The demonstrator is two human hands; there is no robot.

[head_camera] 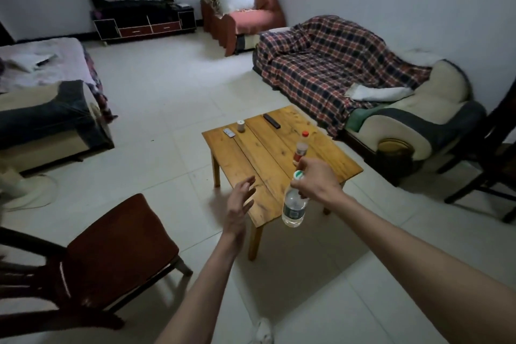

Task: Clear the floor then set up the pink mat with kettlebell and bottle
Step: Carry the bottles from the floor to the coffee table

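The right hand point(312, 179) grips a clear plastic water bottle point(293, 204) by its neck, fingers clamped. The left hand point(240, 204) hovers empty with fingers spread, near the wooden surface point(251, 153).

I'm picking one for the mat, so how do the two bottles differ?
The green-capped bottle hangs in the right hand, gripped by its neck; the red-capped bottle stands on the table. The first has a dark label, the second a red one. Both are clear plastic, capped and upright.
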